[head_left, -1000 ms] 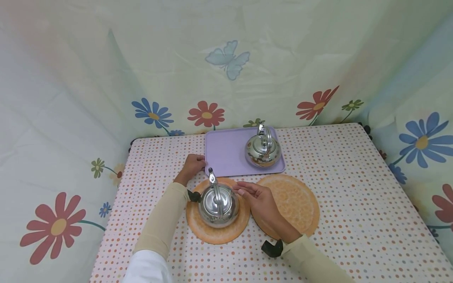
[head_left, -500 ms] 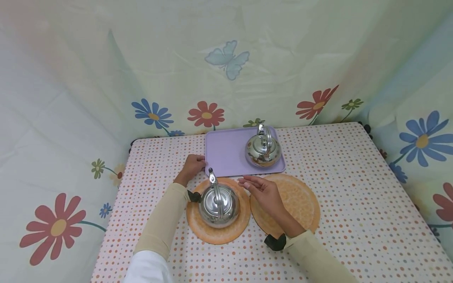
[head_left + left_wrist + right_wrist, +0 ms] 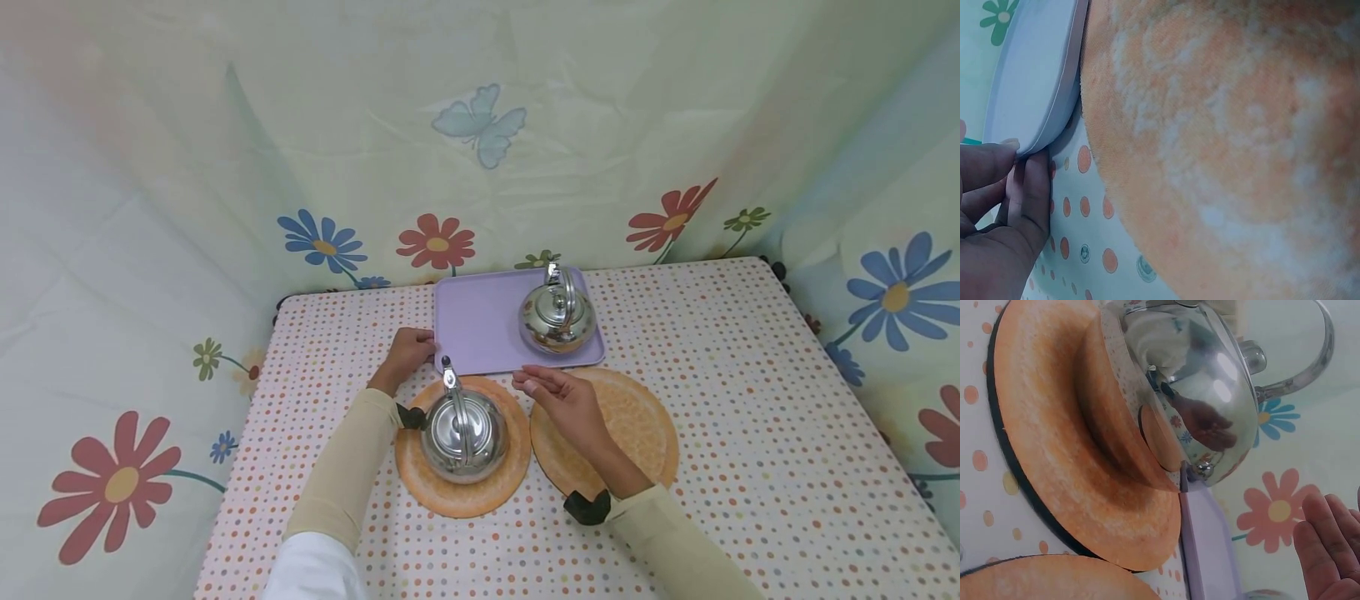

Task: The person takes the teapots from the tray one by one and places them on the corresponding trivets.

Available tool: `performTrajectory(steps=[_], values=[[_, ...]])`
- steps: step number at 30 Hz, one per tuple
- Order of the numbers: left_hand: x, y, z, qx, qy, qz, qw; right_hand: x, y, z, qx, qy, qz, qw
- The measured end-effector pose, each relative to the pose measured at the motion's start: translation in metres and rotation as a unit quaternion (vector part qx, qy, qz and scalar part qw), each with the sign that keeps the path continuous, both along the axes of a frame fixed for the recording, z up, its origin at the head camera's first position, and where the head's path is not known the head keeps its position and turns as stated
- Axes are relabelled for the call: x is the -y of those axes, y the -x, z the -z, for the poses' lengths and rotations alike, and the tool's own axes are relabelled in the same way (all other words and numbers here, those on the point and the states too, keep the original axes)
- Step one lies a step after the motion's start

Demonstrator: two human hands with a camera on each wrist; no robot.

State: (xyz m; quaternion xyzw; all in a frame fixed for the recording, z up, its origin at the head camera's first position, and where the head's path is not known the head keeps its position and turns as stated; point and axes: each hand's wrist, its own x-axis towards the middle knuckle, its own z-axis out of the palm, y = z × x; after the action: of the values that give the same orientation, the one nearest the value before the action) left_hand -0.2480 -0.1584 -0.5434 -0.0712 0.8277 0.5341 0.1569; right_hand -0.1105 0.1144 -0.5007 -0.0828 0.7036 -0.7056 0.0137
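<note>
Left hand: pinches the near left corner of the purple tray, so it is the nearer one.
Right hand: fingers together, nearly straight, holding nothing, just short of the near edge (contact looks absent).
Tray's lie: ahead of both hands, long axis left to right, rear kettle on its right half.
Front kettle: on the left mat.
Hidden: left finger ends, behind the rim; part of the right mat.

I have soft, even light over the counter, with white glare on the kettle in front of the tray. My left-wrist view is dimmer and bluish, the mat beside the tray looking blurred.
</note>
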Motion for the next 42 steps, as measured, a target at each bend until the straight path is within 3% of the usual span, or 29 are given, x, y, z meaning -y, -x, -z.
performTrajectory(steps=[9, 26, 33, 42], values=[[0.000, -0.001, 0.000, 0.002, -0.011, -0.005, 0.9999, -0.005, 0.003, 0.004, -0.011, 0.035, 0.043, 0.998], [0.000, 0.000, 0.001, 0.010, -0.014, -0.014, 0.9997, -0.020, 0.010, 0.002, -0.007, 0.038, 0.071, 0.997], [0.001, 0.001, 0.002, 0.017, -0.007, -0.012, 0.9998, -0.027, 0.015, 0.004, 0.003, 0.068, 0.087, 0.994], [0.002, 0.003, 0.004, 0.014, -0.012, -0.011, 0.9998, -0.032, 0.019, 0.001, -0.005, 0.047, 0.121, 0.992]])
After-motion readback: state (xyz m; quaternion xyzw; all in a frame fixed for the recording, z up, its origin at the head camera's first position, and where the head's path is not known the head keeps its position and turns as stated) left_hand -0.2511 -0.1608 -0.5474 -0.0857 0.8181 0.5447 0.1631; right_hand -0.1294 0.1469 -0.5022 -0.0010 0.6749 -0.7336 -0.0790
